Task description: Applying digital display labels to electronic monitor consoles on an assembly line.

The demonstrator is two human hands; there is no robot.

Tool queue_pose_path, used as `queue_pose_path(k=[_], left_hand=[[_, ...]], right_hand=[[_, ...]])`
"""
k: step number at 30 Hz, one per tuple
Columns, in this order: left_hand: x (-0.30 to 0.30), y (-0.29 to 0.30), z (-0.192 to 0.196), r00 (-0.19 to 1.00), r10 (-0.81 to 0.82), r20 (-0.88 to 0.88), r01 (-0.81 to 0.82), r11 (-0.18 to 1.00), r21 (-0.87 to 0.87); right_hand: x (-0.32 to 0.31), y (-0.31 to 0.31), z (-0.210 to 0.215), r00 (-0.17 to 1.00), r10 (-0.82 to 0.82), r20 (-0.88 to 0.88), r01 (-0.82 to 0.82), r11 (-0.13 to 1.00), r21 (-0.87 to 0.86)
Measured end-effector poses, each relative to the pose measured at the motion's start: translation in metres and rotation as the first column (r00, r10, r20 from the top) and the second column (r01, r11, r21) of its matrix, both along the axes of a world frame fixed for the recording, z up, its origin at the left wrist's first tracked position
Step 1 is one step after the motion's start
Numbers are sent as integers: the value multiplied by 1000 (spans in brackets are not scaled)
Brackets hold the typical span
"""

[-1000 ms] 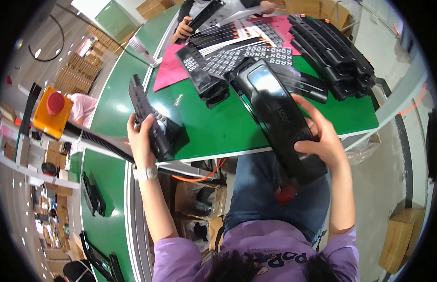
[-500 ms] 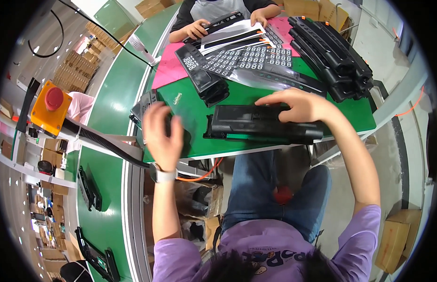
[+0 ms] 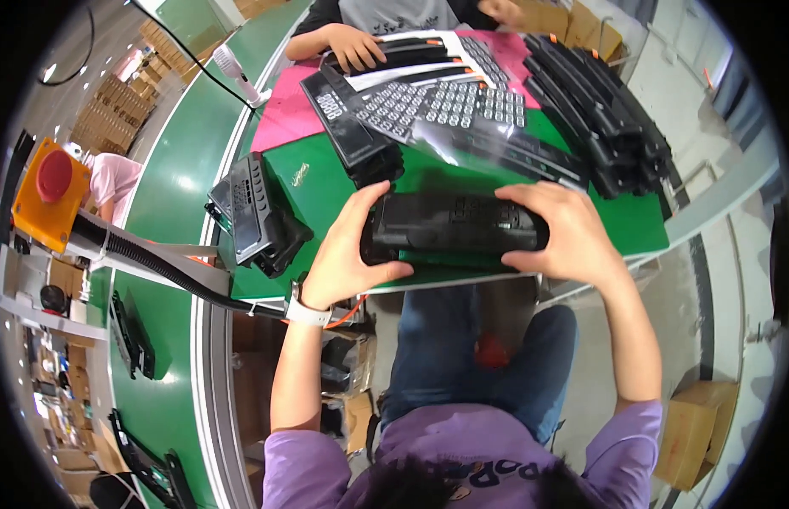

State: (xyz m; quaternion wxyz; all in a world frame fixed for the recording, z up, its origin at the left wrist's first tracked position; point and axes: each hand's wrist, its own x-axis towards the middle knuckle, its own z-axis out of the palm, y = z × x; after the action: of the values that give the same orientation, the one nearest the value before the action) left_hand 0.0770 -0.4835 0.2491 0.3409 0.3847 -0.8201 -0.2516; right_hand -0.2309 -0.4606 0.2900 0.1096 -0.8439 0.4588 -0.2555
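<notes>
**Inspector A:** Where is the item in hand?

**Inspector B:** A long black plastic unit [image 3: 455,227] lies crosswise at the near edge of the green work mat [image 3: 326,182]. The left hand [image 3: 348,250] clasps its left end, thumb underneath and fingers curled over the top. The right hand [image 3: 564,233] clasps the right end, fingers wrapped over the upper face.

**Inspector A:** Anything else on the mat?

**Inspector B:** A second black unit [image 3: 257,214] rests tilted at the mat's left corner, apart from the left hand. A third black unit [image 3: 352,131] lies just beyond the held one. Clear sheets of small grey labels [image 3: 437,106] lie across a pink sheet [image 3: 280,114]. A stack of black units [image 3: 602,114] sits at the far right.

**Inspector A:** Containers?

**Inspector B:** A cardboard box [image 3: 696,428] stands on the floor to the right; its contents cannot be seen.

**Inspector A:** Other persons?

**Inspector B:** A co-worker's hand [image 3: 356,47] rests on the sheets at the far side. The green conveyor belt [image 3: 169,182] on the left carries a black part [image 3: 131,335].
</notes>
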Motion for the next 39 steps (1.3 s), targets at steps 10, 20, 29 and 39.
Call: queue_pose_path(k=[10,20,29,39], left_hand=[[7,0,-5,971,-34,-236,50,997,63],[9,-1,-2,995,-44,-90,44,999,-2],[16,1,-9,928,81,-365,-110,992,-58],[-86,108,-6,655,122,-746,-40,991,127]], right_hand=[[14,2,4,988,4,153,6,998,-65],[34,14,-6,999,53,-5,-54,998,-21],[27,16,-4,999,42,19,-39,994,-104],[85,75,-33,863,-22,504,66,995,-68]])
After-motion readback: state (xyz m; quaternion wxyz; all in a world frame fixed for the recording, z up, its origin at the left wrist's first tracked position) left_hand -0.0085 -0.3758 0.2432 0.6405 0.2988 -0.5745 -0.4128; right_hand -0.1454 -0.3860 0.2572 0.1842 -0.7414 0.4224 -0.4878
